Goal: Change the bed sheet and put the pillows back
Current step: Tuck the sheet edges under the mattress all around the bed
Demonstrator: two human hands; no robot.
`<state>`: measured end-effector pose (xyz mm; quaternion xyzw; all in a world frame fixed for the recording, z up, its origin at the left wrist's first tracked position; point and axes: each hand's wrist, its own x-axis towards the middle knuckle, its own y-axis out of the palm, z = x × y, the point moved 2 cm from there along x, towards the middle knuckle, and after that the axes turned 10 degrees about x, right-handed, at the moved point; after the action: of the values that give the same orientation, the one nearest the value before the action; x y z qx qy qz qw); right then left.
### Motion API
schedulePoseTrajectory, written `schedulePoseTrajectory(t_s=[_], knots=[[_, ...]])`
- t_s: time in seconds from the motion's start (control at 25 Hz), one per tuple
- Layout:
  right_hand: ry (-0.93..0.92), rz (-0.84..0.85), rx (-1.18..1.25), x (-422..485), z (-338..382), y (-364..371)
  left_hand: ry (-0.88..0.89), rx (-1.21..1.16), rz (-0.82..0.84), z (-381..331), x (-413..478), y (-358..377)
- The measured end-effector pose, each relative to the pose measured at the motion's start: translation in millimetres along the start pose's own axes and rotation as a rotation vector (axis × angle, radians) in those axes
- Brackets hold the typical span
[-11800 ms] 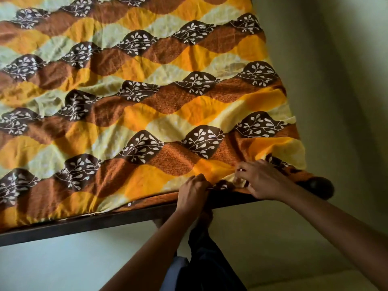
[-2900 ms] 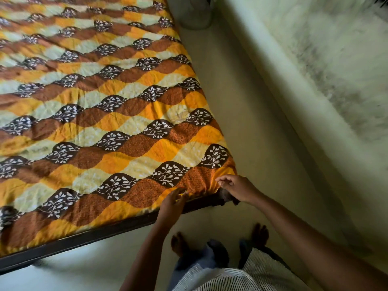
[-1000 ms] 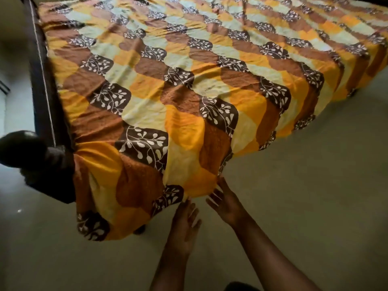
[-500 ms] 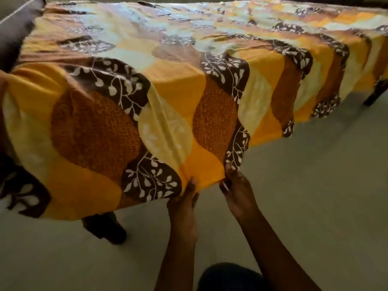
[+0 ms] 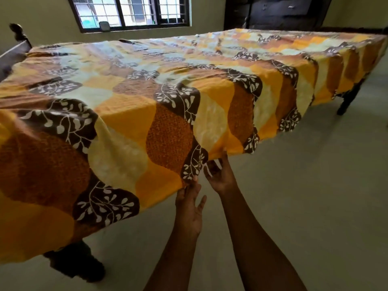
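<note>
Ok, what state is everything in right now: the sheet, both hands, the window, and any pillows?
Sheet: spread over the bed, creased, near side hanging loose, not tucked.
Left hand: fingertips at the sheet's hem, grip unclear.
Right hand: fingers curled on the hem.
Window: barred, daylight coming through; open or shut unclear.
Pillows: none in view.
</note>
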<state>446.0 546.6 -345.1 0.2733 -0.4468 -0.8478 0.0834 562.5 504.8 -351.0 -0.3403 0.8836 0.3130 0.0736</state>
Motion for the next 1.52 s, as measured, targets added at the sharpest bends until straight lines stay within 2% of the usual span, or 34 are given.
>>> schedulePoseTrajectory(t_s=[0.2, 0.4, 0.48, 0.6, 0.72, 0.84, 1.04, 1.12, 1.28, 1.4, 1.52], knots=[[-0.175, -0.005, -0.065, 5, 41, -17, 0.009, 0.058, -0.061, 17, 14, 25], [-0.287, -0.275, -0.313, 13, 55, -42, -0.032, 0.185, -0.178, 34, 17, 24], [-0.283, -0.31, -0.289, 10, 51, -41, -0.011, 0.218, -0.221, 33, 16, 23], [-0.169, -0.243, -0.164, -4, 43, -30, -0.035, 0.218, -0.122, 26, 11, 23], [0.009, -0.011, -0.129, -22, 16, -28, -0.104, 0.141, 0.019, 18, 2, 19], [0.093, 0.13, -0.164, -41, -7, -27, -0.063, 0.018, -0.025, 8, -3, 3], [0.243, 0.209, -0.32, -64, -46, -22, 0.056, -0.15, -0.084, -19, -12, -50], [0.277, 0.22, -0.367, -72, -61, -19, 0.099, -0.173, -0.16, -31, -19, -67], [0.227, 0.143, -0.455, -82, -74, -15, 0.068, -0.044, -0.349, -32, -42, -83], [0.153, 0.071, -0.5, -86, -75, -19, 0.03, 0.061, -0.375, -29, -49, -86], [0.16, 0.106, -0.563, -99, -77, -17, -0.018, 0.114, -0.339, -34, -57, -88]])
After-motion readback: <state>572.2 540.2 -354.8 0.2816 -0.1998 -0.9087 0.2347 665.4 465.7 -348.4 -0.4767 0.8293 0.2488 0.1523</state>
